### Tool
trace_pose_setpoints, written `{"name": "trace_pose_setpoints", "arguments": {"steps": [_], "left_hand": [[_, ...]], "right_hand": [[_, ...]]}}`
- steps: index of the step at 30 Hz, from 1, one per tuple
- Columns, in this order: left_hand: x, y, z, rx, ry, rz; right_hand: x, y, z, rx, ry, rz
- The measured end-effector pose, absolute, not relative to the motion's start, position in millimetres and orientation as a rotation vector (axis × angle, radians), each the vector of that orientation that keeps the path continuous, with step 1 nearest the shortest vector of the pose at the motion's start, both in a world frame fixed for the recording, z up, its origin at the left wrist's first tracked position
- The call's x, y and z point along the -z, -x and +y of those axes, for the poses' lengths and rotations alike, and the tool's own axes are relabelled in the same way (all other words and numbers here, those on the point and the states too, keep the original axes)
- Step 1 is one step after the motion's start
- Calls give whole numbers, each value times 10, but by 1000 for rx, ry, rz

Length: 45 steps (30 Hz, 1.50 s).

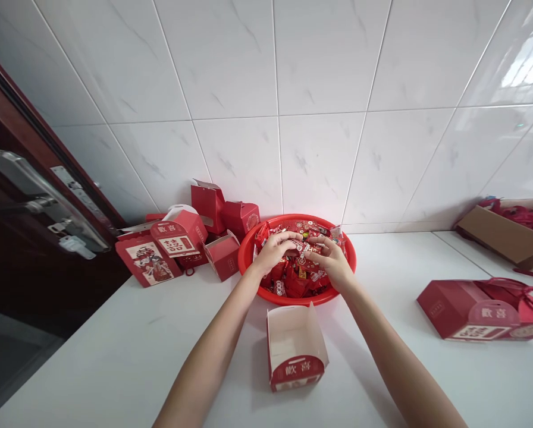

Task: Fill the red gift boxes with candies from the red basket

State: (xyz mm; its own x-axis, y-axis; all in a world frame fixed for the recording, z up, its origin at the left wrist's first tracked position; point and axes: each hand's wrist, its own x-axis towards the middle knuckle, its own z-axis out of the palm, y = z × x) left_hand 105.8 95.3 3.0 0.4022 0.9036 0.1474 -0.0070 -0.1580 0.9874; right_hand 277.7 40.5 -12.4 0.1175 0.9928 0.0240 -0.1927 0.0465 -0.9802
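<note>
A red plastic basket (352, 261) full of red wrapped candies (297, 284) stands against the wall. My left hand (275, 251) reaches in over the candies from the left, its fingers curled and closed on a small red wrapped candy (300, 245). From the right, my right hand (333, 261) has its thumb and fingertips around the same candy. Its other fingers are partly hidden. In front of the basket, between my forearms, an open red gift box (297, 374) shows a bare white inside, with its flaps up.
Several red gift boxes (179, 238) are grouped left of the basket, near a dark door (21, 238) with a metal handle. On the right lie closed red boxes (472, 306) with a ribbon. Behind them is a cardboard carton (502, 235) holding red items. White tiles (320, 160) line the wall.
</note>
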Motion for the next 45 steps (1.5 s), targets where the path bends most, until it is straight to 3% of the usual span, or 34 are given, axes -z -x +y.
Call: {"name": "trace_pose_setpoints", "arguments": {"steps": [9, 18, 45], "left_hand": [[23, -1062, 969, -1160, -1451, 832], [30, -1029, 963, -934, -1390, 889], [30, -1046, 944, -822, -1596, 755]], "right_hand": [[191, -2792, 431, -1104, 1038, -1026], [232, -2795, 449, -1055, 1100, -971], [171, -2772, 402, -965, 1054, -907]]}}
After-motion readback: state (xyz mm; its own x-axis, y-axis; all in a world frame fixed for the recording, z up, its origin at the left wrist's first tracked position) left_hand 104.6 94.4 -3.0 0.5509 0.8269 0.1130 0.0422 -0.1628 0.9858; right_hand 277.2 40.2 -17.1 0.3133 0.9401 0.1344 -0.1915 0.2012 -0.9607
